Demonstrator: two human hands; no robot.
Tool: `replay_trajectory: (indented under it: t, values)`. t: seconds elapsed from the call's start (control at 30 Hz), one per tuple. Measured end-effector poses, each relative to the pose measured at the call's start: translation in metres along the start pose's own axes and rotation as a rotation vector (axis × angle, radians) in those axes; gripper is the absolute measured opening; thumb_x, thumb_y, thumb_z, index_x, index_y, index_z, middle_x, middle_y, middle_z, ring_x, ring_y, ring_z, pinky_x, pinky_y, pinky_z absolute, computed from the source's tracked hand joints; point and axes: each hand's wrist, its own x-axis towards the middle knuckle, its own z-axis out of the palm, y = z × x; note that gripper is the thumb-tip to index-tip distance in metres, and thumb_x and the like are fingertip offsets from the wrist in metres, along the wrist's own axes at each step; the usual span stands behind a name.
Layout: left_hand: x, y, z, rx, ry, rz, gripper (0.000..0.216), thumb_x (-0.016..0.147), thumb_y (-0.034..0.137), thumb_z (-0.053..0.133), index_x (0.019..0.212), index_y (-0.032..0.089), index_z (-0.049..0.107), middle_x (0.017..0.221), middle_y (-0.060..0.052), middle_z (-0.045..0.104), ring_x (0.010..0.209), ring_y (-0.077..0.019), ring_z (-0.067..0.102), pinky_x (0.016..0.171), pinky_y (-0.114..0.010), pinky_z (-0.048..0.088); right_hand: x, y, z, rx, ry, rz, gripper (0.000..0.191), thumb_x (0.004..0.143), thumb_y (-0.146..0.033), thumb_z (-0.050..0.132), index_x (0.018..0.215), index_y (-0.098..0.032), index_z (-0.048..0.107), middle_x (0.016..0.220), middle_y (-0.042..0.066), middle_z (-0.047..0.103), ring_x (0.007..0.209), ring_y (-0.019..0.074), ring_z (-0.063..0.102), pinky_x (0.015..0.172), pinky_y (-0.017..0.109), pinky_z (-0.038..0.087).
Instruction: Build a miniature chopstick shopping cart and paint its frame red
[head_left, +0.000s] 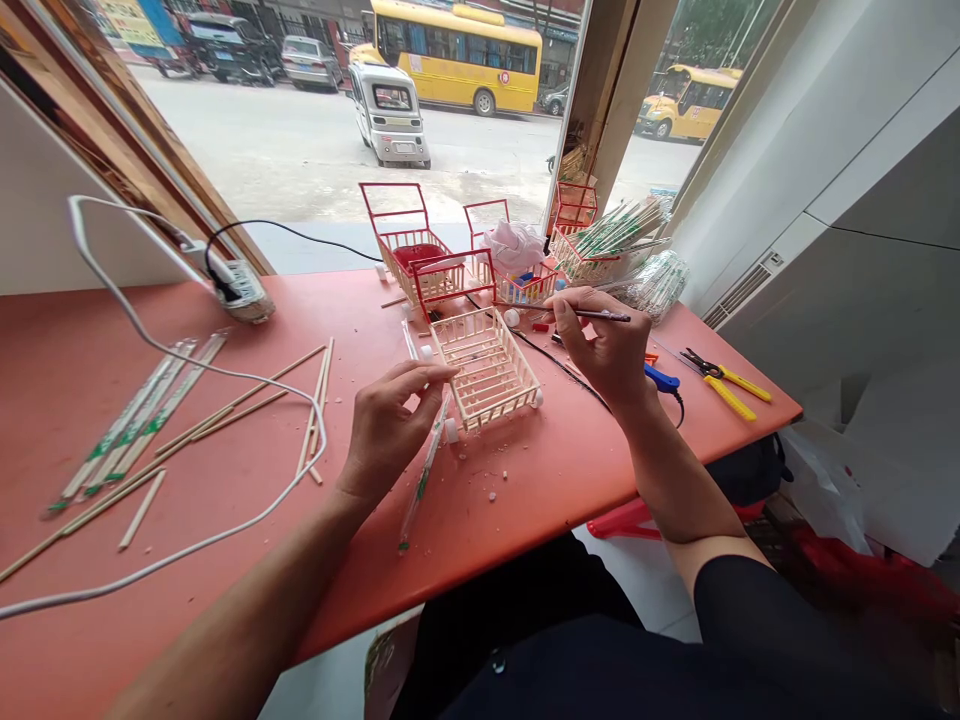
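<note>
A small cart made of pale wooden sticks stands on the red table in front of me. It has a slatted basket, white wheels and a red-painted handle frame at its far end. My left hand is closed in a pinch at the basket's near left rim. In my right hand is a thin dark paintbrush, held between thumb and fingers, its tip end pointing left toward the red handle frame. Whether the tip touches the frame cannot be made out.
Behind stand more stick carts, one with a red container, another with bundled chopsticks. Loose sticks and wrapped chopsticks lie left, beside a white cable. Yellow-handled pliers and a blue-handled tool lie right.
</note>
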Motion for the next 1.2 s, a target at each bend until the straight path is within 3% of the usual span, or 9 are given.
replay_trajectory:
  t: [0.17,0.33,0.47,0.67,0.8,1.03,1.2]
  values:
    - [0.0004,0.0003,0.0001,-0.007,-0.001,-0.001,0.025,0.099,0.025,0.062,0.105,0.021,0.086,0.106,-0.004,0.085,0.094,-0.0176,0.079,0.081,-0.028,0.058,0.0005,-0.0013,-0.0010,-0.010,0.032,-0.041,0.025,0.111,-0.026,0.057,0.092,-0.023,0.075,0.087,0.004,0.084,0.084,0.0187,0.081,0.080,0.031,0.061]
    - [0.0004,-0.0004,0.0010,-0.002,0.000,-0.017,0.026,0.099,0.030,0.061,0.103,0.023,0.086,0.105,-0.005,0.085,0.094,-0.0191,0.078,0.080,-0.030,0.058,-0.0017,0.0003,0.0024,-0.008,-0.040,0.031,0.031,0.112,-0.035,0.055,0.092,-0.023,0.075,0.088,0.005,0.084,0.084,0.0204,0.082,0.078,0.034,0.062]
    - [0.0004,-0.0001,0.0011,-0.004,-0.002,-0.025,0.026,0.099,0.032,0.061,0.103,0.023,0.086,0.105,-0.005,0.085,0.093,-0.0194,0.078,0.081,-0.030,0.059,-0.0033,0.0012,0.0021,-0.047,-0.021,0.021,0.030,0.111,-0.037,0.057,0.093,-0.024,0.077,0.090,0.006,0.086,0.089,0.0220,0.083,0.083,0.037,0.064]
    - [0.0003,0.0017,0.0000,-0.005,-0.004,-0.017,0.026,0.099,0.028,0.061,0.103,0.023,0.086,0.107,-0.005,0.085,0.094,-0.0188,0.079,0.082,-0.030,0.059,-0.0026,0.0001,0.0014,-0.080,-0.035,-0.009,0.029,0.111,-0.036,0.059,0.095,-0.024,0.080,0.092,0.005,0.087,0.089,0.0199,0.084,0.082,0.033,0.065]
    - [0.0005,0.0019,0.0001,-0.001,-0.003,-0.007,0.026,0.099,0.027,0.061,0.104,0.022,0.086,0.106,-0.005,0.085,0.092,-0.0183,0.079,0.083,-0.030,0.059,-0.0014,-0.0031,-0.0011,-0.028,0.026,-0.027,0.023,0.110,-0.032,0.061,0.098,-0.024,0.079,0.093,0.004,0.087,0.089,0.0199,0.084,0.083,0.033,0.066]
    - [0.0002,0.0024,0.0005,-0.005,-0.003,-0.017,0.025,0.099,0.028,0.062,0.104,0.023,0.086,0.107,-0.004,0.085,0.094,-0.0192,0.079,0.085,-0.031,0.059,0.0019,-0.0037,-0.0055,0.009,0.068,0.075,0.030,0.111,-0.030,0.054,0.091,-0.024,0.076,0.088,0.004,0.084,0.081,0.0197,0.082,0.082,0.035,0.064]
    - [0.0003,0.0028,-0.0002,0.001,-0.011,-0.035,0.025,0.099,0.031,0.062,0.104,0.024,0.086,0.107,-0.004,0.085,0.093,-0.0195,0.078,0.082,-0.031,0.059,0.0025,-0.0016,-0.0049,-0.004,0.025,0.109,0.030,0.109,-0.029,0.054,0.088,-0.023,0.075,0.087,0.003,0.083,0.076,0.0174,0.079,0.075,0.032,0.061]
